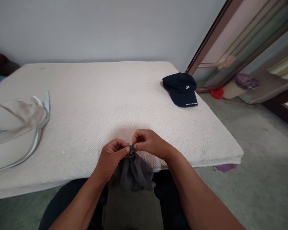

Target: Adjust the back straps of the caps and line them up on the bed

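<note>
Both hands meet at the near edge of the table, pinching the gathered top of a dark grey cloth (136,174). My left hand (111,156) has thumb and forefinger closed on one side of the gathered part. On the other side, my right hand (150,143) pinches it the same way, its remaining fingers curled in. Below the fingertips the cloth hangs in loose folds over the table edge, between the knees. A small opening shows in the gathered top; its details are too small to make out.
A white textured cover lies over the table (93,92). A navy cap (180,89) rests at its far right, and a beige brimmed hat (16,127) at the left. Beyond the right edge are a glass-paned door (220,48) and a red item (217,92) on the floor.
</note>
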Motion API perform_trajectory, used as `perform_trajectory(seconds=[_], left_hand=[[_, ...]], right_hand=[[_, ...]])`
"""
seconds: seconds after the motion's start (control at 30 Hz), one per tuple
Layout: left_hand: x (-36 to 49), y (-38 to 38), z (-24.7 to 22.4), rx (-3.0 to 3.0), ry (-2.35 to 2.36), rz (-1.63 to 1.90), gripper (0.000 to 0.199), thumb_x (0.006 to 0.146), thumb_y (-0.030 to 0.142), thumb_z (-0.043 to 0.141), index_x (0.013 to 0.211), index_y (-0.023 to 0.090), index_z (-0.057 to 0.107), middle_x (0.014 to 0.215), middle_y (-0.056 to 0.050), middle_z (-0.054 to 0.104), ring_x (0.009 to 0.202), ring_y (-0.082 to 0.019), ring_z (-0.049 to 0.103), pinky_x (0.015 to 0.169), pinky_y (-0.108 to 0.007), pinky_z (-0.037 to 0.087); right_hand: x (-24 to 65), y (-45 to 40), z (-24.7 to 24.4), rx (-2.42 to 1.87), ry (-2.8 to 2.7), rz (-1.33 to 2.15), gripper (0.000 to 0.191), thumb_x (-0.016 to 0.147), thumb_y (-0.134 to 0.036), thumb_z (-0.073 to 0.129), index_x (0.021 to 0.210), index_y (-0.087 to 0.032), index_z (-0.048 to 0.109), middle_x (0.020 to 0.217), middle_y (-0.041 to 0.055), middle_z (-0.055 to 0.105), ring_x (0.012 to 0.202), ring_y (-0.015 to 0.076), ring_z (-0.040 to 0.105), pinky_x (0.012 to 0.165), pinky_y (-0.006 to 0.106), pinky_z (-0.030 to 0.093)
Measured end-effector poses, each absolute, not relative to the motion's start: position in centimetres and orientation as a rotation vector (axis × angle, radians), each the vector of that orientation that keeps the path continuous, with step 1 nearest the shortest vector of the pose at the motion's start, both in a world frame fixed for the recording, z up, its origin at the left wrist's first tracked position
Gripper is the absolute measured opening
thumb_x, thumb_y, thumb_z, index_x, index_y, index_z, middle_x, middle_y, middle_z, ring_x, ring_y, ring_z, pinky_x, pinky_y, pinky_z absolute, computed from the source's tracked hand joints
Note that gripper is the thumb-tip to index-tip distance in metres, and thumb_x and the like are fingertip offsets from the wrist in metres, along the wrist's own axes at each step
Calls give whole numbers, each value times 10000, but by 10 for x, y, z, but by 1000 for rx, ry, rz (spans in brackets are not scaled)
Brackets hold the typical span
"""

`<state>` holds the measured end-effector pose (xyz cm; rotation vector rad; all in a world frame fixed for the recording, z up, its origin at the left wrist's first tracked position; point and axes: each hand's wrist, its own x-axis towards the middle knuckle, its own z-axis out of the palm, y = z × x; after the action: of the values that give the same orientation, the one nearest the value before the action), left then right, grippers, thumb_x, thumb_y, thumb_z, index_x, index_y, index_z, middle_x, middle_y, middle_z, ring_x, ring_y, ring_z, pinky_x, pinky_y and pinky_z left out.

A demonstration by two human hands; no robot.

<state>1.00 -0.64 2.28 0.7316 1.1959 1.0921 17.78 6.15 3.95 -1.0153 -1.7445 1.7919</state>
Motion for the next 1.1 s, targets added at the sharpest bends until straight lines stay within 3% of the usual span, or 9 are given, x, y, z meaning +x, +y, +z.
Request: perform_trajectory(seconds=[0.73,1.1], left_hand=[[9,-3,27,699,1232,1045,166,663,229,742,709,163,596,621,26,635,577,-86,587,571,-199,468],[7,-6,30,783,1257,1019,143,638,218,750,691,167,628,633,21,640,582,-91,558,554,-198,424]], right_hand=[[172,60,40,-1081,-1926,1587,57,694,-147,593,743,-150,564,671,-17,534,618,89,464,544,209,364],[172,58,44,-1098,-2010,1559,56,694,-133,565,744,-158,569,668,-14,539,619,95,468,540,211,357]])
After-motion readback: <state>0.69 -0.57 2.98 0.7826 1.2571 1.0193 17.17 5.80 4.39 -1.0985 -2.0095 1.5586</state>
